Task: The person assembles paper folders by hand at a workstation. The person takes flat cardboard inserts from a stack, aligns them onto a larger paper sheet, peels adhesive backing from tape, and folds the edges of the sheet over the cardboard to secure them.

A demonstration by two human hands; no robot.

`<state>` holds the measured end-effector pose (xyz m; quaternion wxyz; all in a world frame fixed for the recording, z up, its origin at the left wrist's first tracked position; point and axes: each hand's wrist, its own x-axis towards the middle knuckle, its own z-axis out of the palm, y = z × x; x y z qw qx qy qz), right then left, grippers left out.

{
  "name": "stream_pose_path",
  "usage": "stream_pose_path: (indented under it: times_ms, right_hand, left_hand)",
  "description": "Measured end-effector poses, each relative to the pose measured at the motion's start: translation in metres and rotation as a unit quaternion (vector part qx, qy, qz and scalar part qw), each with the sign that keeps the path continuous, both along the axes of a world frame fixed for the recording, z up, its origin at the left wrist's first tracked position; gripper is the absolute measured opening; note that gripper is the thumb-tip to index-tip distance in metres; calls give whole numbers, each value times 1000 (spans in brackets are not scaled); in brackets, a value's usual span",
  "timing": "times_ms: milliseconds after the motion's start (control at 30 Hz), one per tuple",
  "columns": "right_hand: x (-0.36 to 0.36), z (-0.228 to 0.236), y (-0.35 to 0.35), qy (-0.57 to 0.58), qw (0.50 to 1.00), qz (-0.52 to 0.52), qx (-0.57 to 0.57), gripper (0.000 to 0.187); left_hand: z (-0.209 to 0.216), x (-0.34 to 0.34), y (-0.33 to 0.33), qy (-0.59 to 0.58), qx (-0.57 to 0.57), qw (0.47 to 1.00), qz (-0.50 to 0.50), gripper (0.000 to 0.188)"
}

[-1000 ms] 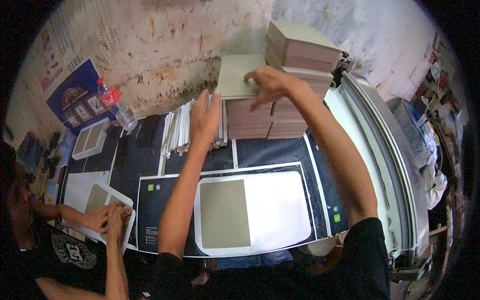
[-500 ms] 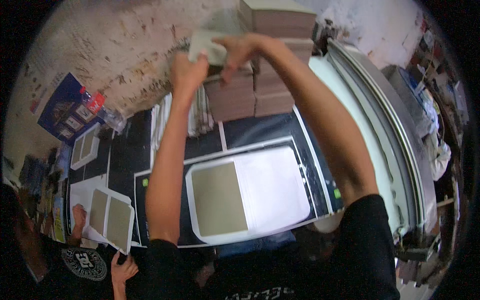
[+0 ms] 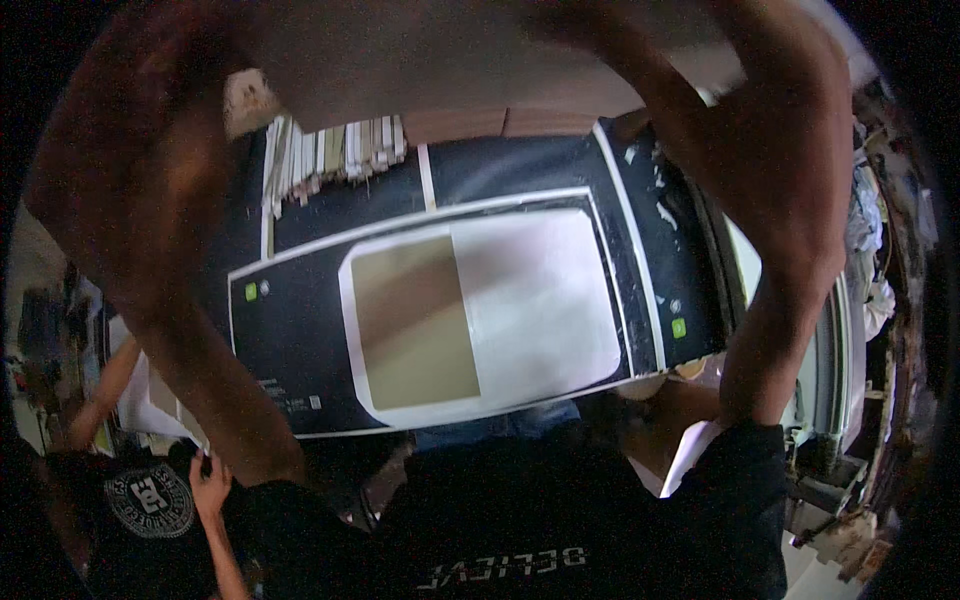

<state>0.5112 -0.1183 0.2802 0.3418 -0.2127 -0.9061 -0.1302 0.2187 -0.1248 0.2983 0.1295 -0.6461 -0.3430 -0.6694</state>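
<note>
Close up at the top, a grey-brown board (image 3: 430, 65) spans between my raised hands, dim and blurred. At its left edge is my left hand (image 3: 150, 190), dark and smeared, so its separate fingers hardly show. On the board's right part lies my right hand (image 3: 745, 120), gripping it with long fingers reaching over its face. Below, a white sheet (image 3: 540, 300) with cut corners lies on the dark table. Its left half carries a flat grey-beige board (image 3: 415, 330), and a shadow crosses both.
The dark table mat (image 3: 290, 350) has white border lines. Behind it stand a bundle of upright strips (image 3: 330, 155) and stacked brown boards (image 3: 460, 125), mostly hidden. At lower left, a co-worker's hand (image 3: 210, 485) touches a white-edged piece. A curved metal machine edge (image 3: 835, 350) is at right.
My hands have come back from the stack toward me, and the grey-brown board now covers the top of the view. The sheet and its board appear slightly higher and left.
</note>
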Motion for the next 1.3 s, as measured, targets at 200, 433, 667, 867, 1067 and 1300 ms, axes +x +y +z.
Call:
stream_pose_path:
  times_ms: [200,433,667,867,1067,1300]
  right_hand:
    - [16,-117,-48,299,864,-163,-372,54]
    - [29,-217,-84,351,738,-254,-517,62]
    - [19,-229,-80,337,735,-262,-526,62]
    - [12,-229,-84,310,732,-289,-534,65]
    - [11,-229,-86,302,716,-317,-543,67]
    - [9,-231,-87,303,743,-297,-518,69]
  left_hand:
    - [-136,28,-39,67,-310,948,-44,40]
    - [-266,46,-103,221,-518,820,-106,69]
    - [-277,45,-102,237,-475,838,-129,97]
    - [-282,44,-105,242,-480,833,-131,97]
    - [-281,43,-105,256,-470,836,-125,97]
    - [-274,44,-105,226,-505,825,-112,107]
